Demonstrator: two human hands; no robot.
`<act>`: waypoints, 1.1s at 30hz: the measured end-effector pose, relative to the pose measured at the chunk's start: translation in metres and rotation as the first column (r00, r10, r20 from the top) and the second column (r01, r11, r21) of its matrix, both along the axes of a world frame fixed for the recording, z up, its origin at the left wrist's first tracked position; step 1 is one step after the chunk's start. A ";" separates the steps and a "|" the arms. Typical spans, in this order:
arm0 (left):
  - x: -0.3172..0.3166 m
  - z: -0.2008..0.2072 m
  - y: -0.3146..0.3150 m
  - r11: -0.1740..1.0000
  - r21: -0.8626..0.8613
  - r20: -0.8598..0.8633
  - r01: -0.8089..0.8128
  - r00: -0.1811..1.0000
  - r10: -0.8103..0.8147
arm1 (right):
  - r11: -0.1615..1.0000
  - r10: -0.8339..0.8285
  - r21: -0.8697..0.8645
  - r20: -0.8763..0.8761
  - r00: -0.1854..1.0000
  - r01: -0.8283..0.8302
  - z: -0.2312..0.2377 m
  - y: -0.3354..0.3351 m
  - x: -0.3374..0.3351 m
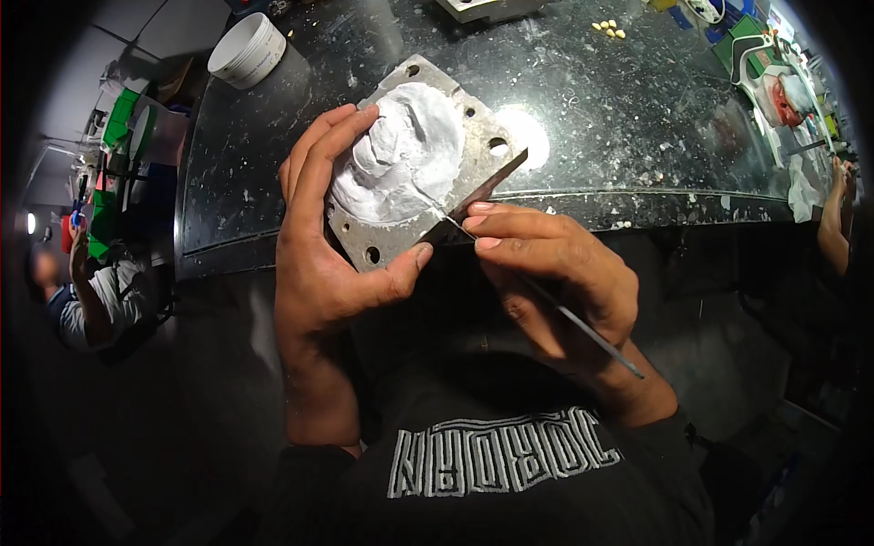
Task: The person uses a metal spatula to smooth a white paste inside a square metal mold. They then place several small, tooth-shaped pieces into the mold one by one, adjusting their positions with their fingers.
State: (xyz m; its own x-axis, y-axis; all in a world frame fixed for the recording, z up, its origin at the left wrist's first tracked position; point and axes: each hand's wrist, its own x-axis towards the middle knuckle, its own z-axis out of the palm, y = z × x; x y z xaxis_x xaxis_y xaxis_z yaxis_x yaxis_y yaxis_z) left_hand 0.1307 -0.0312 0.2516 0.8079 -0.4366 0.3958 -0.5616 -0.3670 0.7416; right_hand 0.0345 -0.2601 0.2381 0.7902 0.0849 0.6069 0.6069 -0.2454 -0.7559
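Note:
A grey metal flask half (484,136) with round holes in its corners is held tilted above the near edge of the table. White plaster (414,146) fills its middle, with an uneven, ridged surface. My left hand (332,241) is closed around the left side of the flask, fingertips on the plaster's rim and thumb at the near corner. In a pencil-like pinch, my right hand (569,273) holds a thin metal carving tool (587,329). The tool's tip meets the plaster's near edge; its other end points down toward my right wrist.
On the dark, speckled table (628,118) stands a white tub (248,53) at the far left. Several small yellowish pieces (608,30) lie at the back, near another metal block (482,7). Green bins (746,45) are at right. One person (100,305) sits left; another's arm (833,223) shows right.

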 end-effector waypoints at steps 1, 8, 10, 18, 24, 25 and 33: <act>0.000 -0.002 0.000 1.000 -0.001 0.018 -0.002 1.000 0.002 | 1.000 0.004 0.022 -0.067 0.998 -0.002 0.008 0.000 -0.002; -0.001 -0.003 0.000 1.000 -0.026 0.029 -0.005 1.000 0.005 | 0.994 0.089 0.084 -0.198 0.976 -0.073 0.023 -0.009 0.000; -0.001 -0.003 0.000 1.000 -0.025 0.031 -0.004 1.000 0.005 | 0.995 0.088 0.073 -0.208 0.974 -0.074 0.025 -0.010 0.001; -0.002 -0.001 0.000 0.999 -0.033 0.005 -0.016 1.000 0.016 | 0.994 0.090 0.083 -0.254 0.963 -0.071 0.029 -0.009 0.001; -0.002 -0.001 0.000 0.998 -0.059 -0.010 -0.016 1.000 0.016 | 0.997 0.073 0.006 -0.272 0.959 -0.074 0.040 -0.010 0.004; -0.002 -0.002 0.000 0.997 -0.070 -0.015 -0.018 1.000 0.017 | 0.997 0.063 -0.019 -0.278 0.959 -0.071 0.044 -0.010 0.006; -0.008 0.002 -0.003 0.997 -0.055 -0.020 -0.049 0.999 0.048 | 0.893 -0.103 -0.445 -0.049 0.993 0.071 0.069 0.004 0.006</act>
